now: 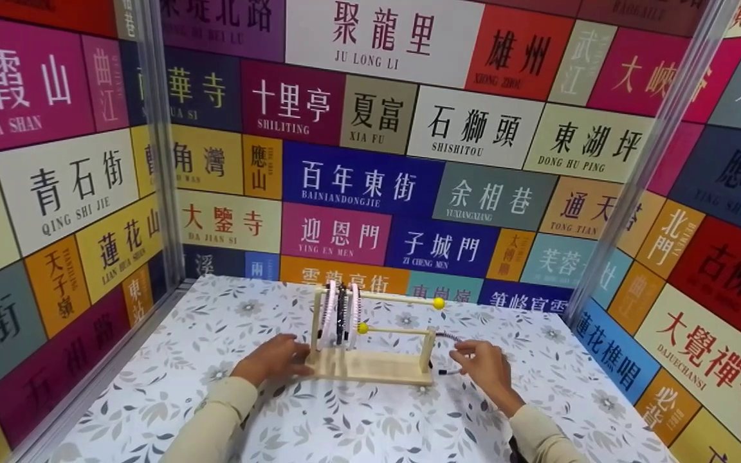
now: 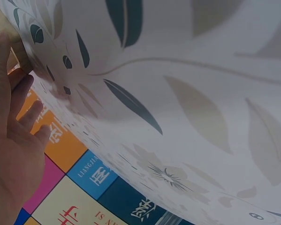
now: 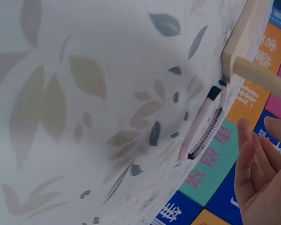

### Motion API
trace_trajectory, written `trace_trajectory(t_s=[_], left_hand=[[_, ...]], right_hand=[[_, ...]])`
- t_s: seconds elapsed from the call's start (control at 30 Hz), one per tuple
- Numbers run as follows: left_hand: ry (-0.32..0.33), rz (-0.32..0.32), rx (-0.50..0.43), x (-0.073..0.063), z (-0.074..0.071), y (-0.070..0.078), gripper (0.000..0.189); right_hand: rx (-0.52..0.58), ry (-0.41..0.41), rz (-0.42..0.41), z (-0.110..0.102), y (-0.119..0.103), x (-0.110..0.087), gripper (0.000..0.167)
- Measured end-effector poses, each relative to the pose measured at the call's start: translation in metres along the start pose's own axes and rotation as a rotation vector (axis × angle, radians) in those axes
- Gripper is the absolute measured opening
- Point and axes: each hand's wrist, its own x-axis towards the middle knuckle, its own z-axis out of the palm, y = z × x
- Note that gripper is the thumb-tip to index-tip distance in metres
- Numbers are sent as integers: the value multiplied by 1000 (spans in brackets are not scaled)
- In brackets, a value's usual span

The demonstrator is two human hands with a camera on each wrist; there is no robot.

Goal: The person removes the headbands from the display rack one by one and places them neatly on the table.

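A wooden rack (image 1: 377, 368) stands on the table, with an upper and a lower dowel, each tipped by a yellow ball. Pink and black headbands (image 1: 343, 315) hang together at the left end of the upper dowel. My left hand (image 1: 275, 359) grips the rack's left end, thumb and fingers at the base beside the post. Beyond the right post (image 3: 229, 61) lies a pink headband (image 3: 203, 126) with black tips and a toothed inner edge. My right hand (image 1: 483, 370) hovers at this headband with loosely bent fingers; the right wrist view shows nothing between them.
A white cloth with grey leaves and flowers (image 1: 229, 424) covers the table. Walls of colourful panels with Chinese lettering (image 1: 364, 180) enclose it on the sides and back. Metal-looking corner posts (image 1: 164, 141) rise at the back corners.
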Motion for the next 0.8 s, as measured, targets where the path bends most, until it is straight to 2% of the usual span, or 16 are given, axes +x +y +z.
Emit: trace_trajectory(t_s=[0.37,0.57,0.8], left_hand=[[5,1,31,1,0,2,51],[16,11,8,-4,-1,4,53],[46,88,36,-6,-3,4,45]], right_hand=[[72,-33,-62,6,-36,-1,17],[106,-65,-76,12,-52,3,18],[137,-114,-89,21,-76,10,25]])
